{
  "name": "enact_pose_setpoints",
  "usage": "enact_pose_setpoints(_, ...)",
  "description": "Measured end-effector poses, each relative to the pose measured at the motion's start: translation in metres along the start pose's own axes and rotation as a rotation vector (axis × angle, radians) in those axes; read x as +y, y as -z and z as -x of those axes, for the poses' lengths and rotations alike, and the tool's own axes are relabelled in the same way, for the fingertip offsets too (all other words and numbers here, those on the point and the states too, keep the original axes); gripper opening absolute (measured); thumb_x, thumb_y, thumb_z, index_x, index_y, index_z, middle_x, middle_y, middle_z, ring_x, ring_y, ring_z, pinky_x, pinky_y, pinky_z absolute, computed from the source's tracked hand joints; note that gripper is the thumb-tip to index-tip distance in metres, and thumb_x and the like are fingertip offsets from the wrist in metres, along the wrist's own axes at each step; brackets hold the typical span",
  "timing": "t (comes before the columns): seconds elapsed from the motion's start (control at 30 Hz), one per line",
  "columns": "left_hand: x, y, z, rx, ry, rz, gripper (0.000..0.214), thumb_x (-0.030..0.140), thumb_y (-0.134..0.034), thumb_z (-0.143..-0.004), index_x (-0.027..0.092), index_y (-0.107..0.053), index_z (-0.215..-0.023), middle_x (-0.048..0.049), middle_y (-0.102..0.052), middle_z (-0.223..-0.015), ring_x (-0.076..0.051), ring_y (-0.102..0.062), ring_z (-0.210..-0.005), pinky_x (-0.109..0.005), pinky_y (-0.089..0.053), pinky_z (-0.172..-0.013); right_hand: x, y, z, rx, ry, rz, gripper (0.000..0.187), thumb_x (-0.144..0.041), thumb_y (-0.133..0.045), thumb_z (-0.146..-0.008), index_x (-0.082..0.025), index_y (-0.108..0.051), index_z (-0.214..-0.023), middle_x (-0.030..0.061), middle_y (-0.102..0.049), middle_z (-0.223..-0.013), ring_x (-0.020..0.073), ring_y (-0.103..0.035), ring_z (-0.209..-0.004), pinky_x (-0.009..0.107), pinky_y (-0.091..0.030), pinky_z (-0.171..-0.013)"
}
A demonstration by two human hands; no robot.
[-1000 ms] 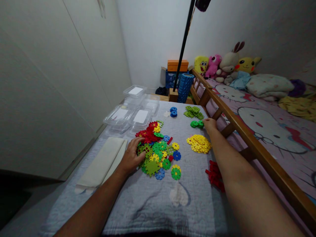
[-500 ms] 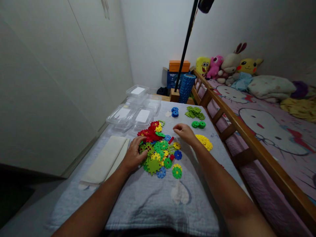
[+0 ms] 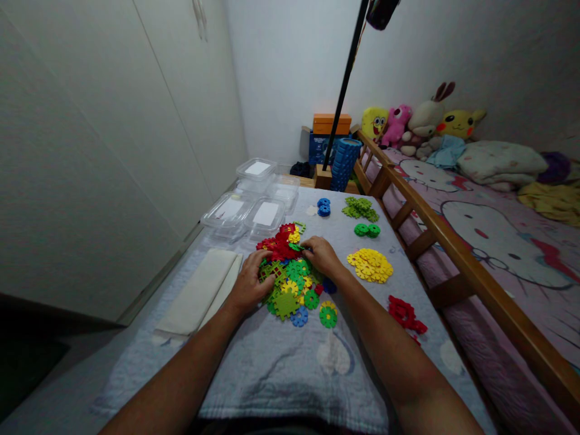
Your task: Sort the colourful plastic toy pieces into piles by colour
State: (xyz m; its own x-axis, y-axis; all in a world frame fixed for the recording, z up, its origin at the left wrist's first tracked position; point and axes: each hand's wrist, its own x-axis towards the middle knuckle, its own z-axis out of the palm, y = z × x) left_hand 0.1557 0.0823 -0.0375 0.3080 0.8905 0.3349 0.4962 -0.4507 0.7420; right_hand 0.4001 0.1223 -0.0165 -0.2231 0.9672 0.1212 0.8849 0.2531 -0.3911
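A mixed pile (image 3: 294, 269) of coloured plastic pieces is lying on the cloth-covered worktop (image 3: 272, 377). The left hand (image 3: 249, 280) is resting against the pile's left edge, thumb and fingers spread, visibly clamping nothing. The right hand (image 3: 322, 255) is touching the pile's far right side, fingertips meeting a green disc (image 3: 295, 247); whether they are pinching it cannot be told. The hands are standing apart across the pile.

The step in hand appears to be picking out one piece; the next move would be calling for a secure pinch and a lift free of the pile's red pieces (image 3: 274, 244).

As to room, a strip of cloth is separating the pile from a yellow stack (image 3: 370, 266) on its right. A bed rail (image 3: 446, 234) is bounding that side, farther out from the pile. Clear containers (image 3: 266, 216) are crowding the pile's far left, and a folded cloth (image 3: 199, 290) is limiting its left. The pile's near side is offering the widest stretch.
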Motion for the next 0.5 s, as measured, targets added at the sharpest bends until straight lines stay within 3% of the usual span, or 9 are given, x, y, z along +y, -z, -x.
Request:
enact_pose_setpoints(0.13, 0.002, 0.001, 0.0, 0.002, 0.004, 0.002, 0.048, 0.031, -0.057, -0.081, 0.022, -0.055, -0.128, -0.0104, -0.056, -0.135, -0.029, -0.051, -0.13, -0.051, -0.04, -0.114, 0.021, 0.015, 0.002, 0.087, -0.044, -0.082, 0.022, -0.015, -0.06, -0.088, -0.021, -0.078, -0.097, 0.0071, -0.074, -0.098, 0.0198, -0.065, -0.095, 0.029, -0.046, -0.087)
enact_pose_setpoints(0.27, 0.002, 0.002, 0.0, -0.004, 0.009, -0.004, 0.048, 0.032, -0.057, -0.08, 0.022, -0.056, -0.127, -0.0106, -0.057, -0.134, -0.03, -0.052, -0.13, -0.051, -0.04, -0.114, 0.067, 0.044, 0.001, 0.243, -0.15, -0.178, 0.02, -0.017, -0.058, -0.084, -0.019, -0.077, -0.088, 0.006, -0.075, -0.092, 0.0198, -0.066, -0.089, 0.03, -0.048, -0.085)
enact_pose_setpoints(0.4, 0.002, 0.001, 0.0, 0.001, 0.011, -0.006, 0.048, 0.033, -0.057, -0.081, 0.021, -0.056, -0.127, -0.0114, -0.057, -0.134, -0.03, -0.052, -0.129, -0.052, -0.041, -0.113, 0.127, 0.083, 0.001, 0.468, -0.406, -0.23, 0.026, -0.022, -0.06, -0.075, -0.015, -0.073, -0.098, 0.0017, -0.069, -0.073, 0.017, -0.06, -0.067, 0.028, -0.046, -0.069)
enact_pose_setpoints(0.5, 0.001, 0.001, -0.001, 0.009, 0.009, -0.006, 0.048, 0.035, -0.056, -0.082, 0.021, -0.056, -0.127, -0.0117, -0.057, -0.134, -0.03, -0.052, -0.129, -0.052, -0.041, -0.113, 0.165, 0.104, 0.005, 0.646, -0.611, -0.316, 0.021, -0.023, -0.064, -0.067, -0.014, -0.068, -0.085, -0.0011, -0.061, -0.065, 0.0151, -0.055, -0.061, 0.026, -0.043, -0.061)
